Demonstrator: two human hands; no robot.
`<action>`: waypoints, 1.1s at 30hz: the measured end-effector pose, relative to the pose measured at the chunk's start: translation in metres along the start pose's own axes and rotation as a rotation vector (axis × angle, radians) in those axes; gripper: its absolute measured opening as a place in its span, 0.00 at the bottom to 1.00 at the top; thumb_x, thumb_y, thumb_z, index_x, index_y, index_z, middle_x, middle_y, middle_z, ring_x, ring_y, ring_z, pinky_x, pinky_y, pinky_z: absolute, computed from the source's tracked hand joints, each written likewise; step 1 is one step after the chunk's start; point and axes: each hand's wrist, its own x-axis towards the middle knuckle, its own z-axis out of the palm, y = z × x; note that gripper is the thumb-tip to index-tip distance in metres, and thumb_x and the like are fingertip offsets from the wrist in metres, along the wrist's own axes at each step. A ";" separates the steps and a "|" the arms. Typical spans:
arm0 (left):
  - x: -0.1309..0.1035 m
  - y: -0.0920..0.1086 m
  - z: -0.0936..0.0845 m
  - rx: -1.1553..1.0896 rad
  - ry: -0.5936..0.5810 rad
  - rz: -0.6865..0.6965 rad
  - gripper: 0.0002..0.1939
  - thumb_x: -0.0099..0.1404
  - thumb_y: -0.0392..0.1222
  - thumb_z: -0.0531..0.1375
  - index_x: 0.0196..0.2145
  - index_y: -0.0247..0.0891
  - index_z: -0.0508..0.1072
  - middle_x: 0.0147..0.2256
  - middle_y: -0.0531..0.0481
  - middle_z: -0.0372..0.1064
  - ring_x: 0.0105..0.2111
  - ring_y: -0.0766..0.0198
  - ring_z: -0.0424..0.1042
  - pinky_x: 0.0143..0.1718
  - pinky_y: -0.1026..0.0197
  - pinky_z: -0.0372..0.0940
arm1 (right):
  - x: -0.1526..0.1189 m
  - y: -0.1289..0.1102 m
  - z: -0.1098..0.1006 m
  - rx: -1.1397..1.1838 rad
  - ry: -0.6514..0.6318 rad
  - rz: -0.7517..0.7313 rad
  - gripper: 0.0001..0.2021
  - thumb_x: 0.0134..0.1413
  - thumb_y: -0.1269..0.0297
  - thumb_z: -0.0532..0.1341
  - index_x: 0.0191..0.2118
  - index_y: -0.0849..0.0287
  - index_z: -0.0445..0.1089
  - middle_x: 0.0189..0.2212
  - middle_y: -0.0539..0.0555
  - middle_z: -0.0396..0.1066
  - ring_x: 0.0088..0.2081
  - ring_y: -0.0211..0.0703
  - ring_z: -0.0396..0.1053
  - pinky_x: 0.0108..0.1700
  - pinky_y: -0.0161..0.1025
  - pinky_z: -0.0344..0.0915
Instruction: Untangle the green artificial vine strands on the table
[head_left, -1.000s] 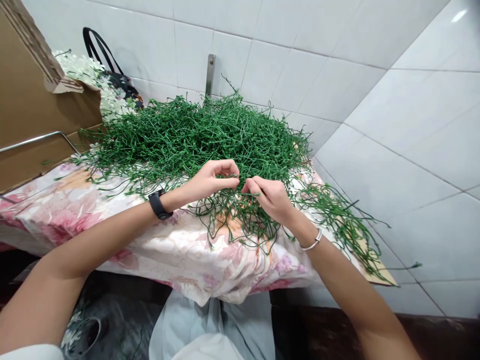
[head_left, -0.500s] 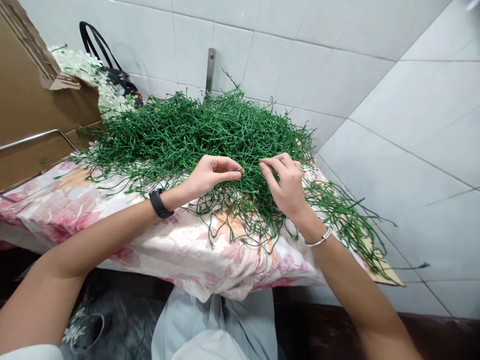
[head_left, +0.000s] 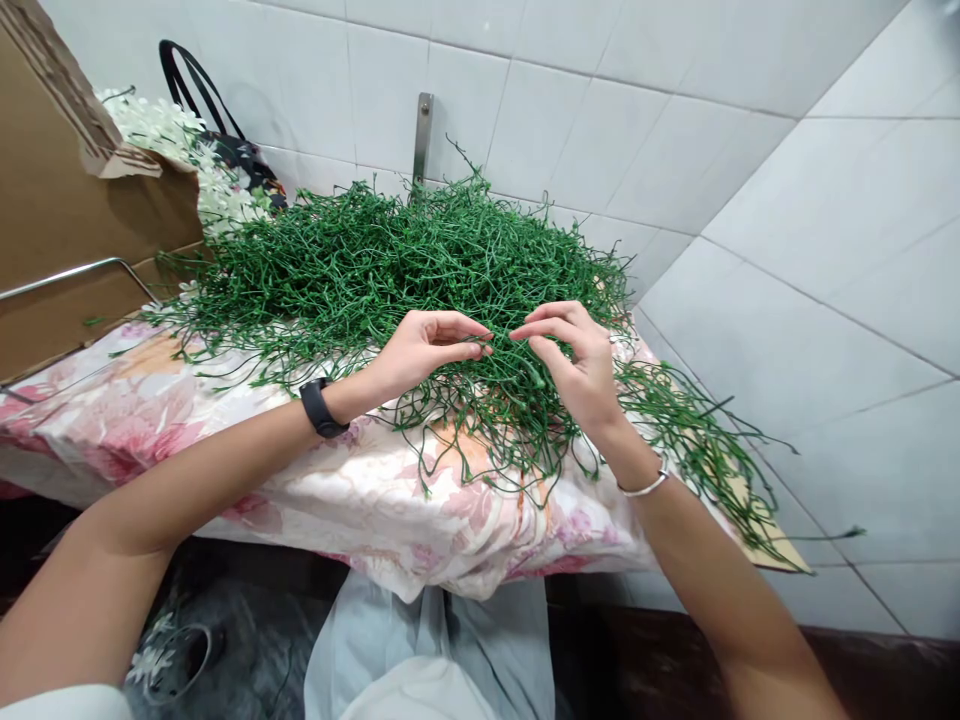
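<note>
A large heap of thin green plastic stems (head_left: 360,260) lies on a table with a floral cloth (head_left: 315,500). In front of the heap, my left hand (head_left: 431,348) pinches a green stem between thumb and fingers. My right hand (head_left: 574,360) hovers just to its right, thumb and fingers apart, its fingertips close to those of my left hand. Whether anything thin touches the right fingertips cannot be made out. Loose stems hang toward the table's front edge below both hands.
More green stems (head_left: 697,430) spread over a board at the right. At the left are a cardboard box (head_left: 67,200), white flowers (head_left: 225,195) and a black-handled bag (head_left: 244,155). A tiled wall (head_left: 600,130) stands behind; a metal bracket (head_left: 422,140) is fixed there.
My right thumb has moved away from its fingers, and the right fingertips have shifted slightly left and down toward my left hand. My left hand has barely moved.
</note>
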 end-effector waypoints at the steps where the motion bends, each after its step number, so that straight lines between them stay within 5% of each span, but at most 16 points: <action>1: 0.000 -0.001 0.000 0.032 0.013 0.007 0.11 0.52 0.38 0.62 0.36 0.33 0.73 0.34 0.47 0.74 0.34 0.66 0.73 0.42 0.60 0.66 | -0.001 -0.002 0.000 -0.009 -0.025 -0.013 0.11 0.56 0.65 0.52 0.29 0.53 0.70 0.35 0.50 0.68 0.42 0.41 0.64 0.47 0.46 0.53; 6: -0.001 -0.002 0.002 0.226 0.074 0.039 0.09 0.52 0.38 0.61 0.33 0.32 0.74 0.32 0.47 0.73 0.32 0.66 0.72 0.37 0.62 0.66 | -0.005 -0.007 0.002 -0.198 -0.098 -0.207 0.09 0.51 0.54 0.57 0.33 0.53 0.66 0.33 0.49 0.70 0.40 0.43 0.64 0.44 0.46 0.48; 10: -0.001 -0.005 0.003 0.274 0.077 0.016 0.09 0.52 0.36 0.61 0.33 0.31 0.74 0.31 0.46 0.73 0.31 0.66 0.71 0.36 0.63 0.66 | -0.008 -0.001 0.006 -0.405 -0.134 -0.413 0.09 0.52 0.55 0.56 0.34 0.55 0.63 0.30 0.49 0.70 0.36 0.42 0.64 0.44 0.46 0.47; 16: -0.001 -0.008 0.004 0.341 0.080 0.016 0.09 0.52 0.39 0.61 0.31 0.31 0.74 0.29 0.48 0.72 0.28 0.69 0.69 0.31 0.65 0.64 | -0.010 0.005 0.009 -0.481 -0.136 -0.483 0.08 0.52 0.57 0.56 0.33 0.56 0.62 0.28 0.50 0.70 0.35 0.42 0.64 0.44 0.45 0.47; 25: -0.001 -0.004 0.004 0.203 0.086 -0.049 0.09 0.50 0.39 0.63 0.28 0.31 0.73 0.26 0.50 0.71 0.26 0.70 0.68 0.32 0.66 0.64 | -0.010 0.002 0.014 -0.371 -0.103 -0.382 0.05 0.55 0.64 0.54 0.33 0.57 0.65 0.30 0.50 0.71 0.34 0.40 0.64 0.45 0.44 0.51; 33: 0.000 -0.004 0.004 0.178 0.106 0.030 0.08 0.50 0.39 0.63 0.29 0.32 0.73 0.27 0.51 0.71 0.28 0.70 0.68 0.32 0.66 0.64 | -0.012 -0.008 0.018 0.020 -0.251 0.003 0.10 0.59 0.63 0.48 0.28 0.58 0.61 0.24 0.48 0.66 0.28 0.35 0.62 0.38 0.38 0.55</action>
